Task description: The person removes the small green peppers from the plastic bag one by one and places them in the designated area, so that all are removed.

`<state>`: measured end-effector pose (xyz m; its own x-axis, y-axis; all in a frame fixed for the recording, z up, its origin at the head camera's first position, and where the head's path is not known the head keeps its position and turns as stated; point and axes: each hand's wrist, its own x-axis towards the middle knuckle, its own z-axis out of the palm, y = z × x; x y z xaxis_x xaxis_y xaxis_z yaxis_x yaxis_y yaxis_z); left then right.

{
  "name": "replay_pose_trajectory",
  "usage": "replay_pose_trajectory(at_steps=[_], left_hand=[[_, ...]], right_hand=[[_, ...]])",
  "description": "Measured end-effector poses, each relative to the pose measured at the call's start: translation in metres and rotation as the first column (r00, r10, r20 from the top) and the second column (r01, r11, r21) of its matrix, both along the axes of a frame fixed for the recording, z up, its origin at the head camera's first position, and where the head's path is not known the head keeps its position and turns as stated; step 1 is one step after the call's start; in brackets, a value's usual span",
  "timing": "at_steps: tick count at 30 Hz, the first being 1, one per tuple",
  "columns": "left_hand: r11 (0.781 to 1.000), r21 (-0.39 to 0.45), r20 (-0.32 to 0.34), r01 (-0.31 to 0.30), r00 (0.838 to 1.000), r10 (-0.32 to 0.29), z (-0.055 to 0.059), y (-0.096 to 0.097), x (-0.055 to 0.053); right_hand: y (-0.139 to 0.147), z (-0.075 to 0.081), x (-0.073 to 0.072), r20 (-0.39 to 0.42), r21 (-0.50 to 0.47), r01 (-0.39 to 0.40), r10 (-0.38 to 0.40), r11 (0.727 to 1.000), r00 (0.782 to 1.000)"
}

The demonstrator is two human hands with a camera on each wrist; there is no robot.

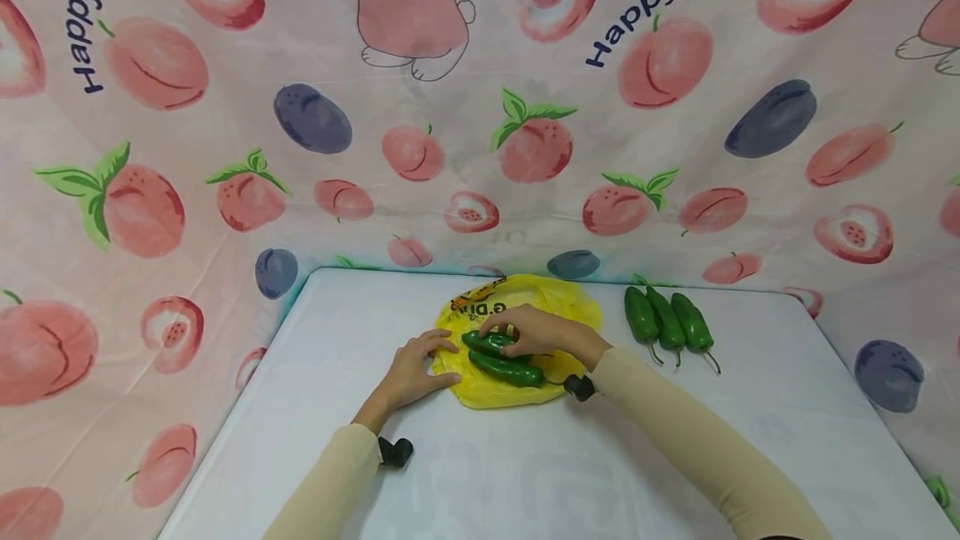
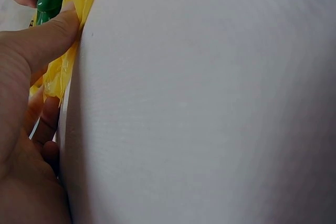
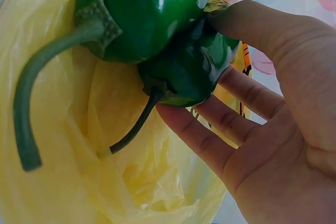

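Observation:
A yellow plastic bag [image 1: 465, 394] with dark print lies flat at the middle of the table's far half, with two glossy green peppers on it. My right hand [image 1: 542, 330] holds the farther green pepper [image 1: 480, 342] between thumb and fingers; in the right wrist view that pepper [image 3: 184, 74] has its stem toward the camera. Beside it lies the nearer green pepper [image 1: 506, 369], its curved stem [image 3: 31, 93] large in that view. My left hand [image 1: 412, 369] touches the bag's left edge, thumb and fingers spread apart; its thumb [image 2: 58, 32] rests against the yellow plastic.
Three more green peppers [image 1: 671, 323] lie side by side on the white table [image 1: 757, 440], right of the bag, stems toward me. Behind the table hangs a fruit-printed cloth [image 1: 450, 107]. A small black device [image 1: 396, 452] sits at each wrist.

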<state>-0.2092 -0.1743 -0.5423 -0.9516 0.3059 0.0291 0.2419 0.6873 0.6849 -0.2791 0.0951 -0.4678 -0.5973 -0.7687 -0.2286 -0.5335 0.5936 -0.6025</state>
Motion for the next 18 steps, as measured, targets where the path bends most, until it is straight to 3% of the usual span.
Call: replay_pose_trajectory(at_steps=[12,18], left_hand=[[1.000,-0.005,-0.002,-0.003,1.000,0.003,0.0005,0.0007,0.0006],[1.000,-0.010,-0.008,0.000,1.000,0.000,0.0004,0.0011,0.0003]], right_hand=[[-0.0004,-0.0029,-0.0015,-0.015,-0.004,0.002,-0.002,1.000,1.000],[0.0028,0.0031,-0.0006,-0.055,-0.008,0.010,-0.010,1.000,0.998]])
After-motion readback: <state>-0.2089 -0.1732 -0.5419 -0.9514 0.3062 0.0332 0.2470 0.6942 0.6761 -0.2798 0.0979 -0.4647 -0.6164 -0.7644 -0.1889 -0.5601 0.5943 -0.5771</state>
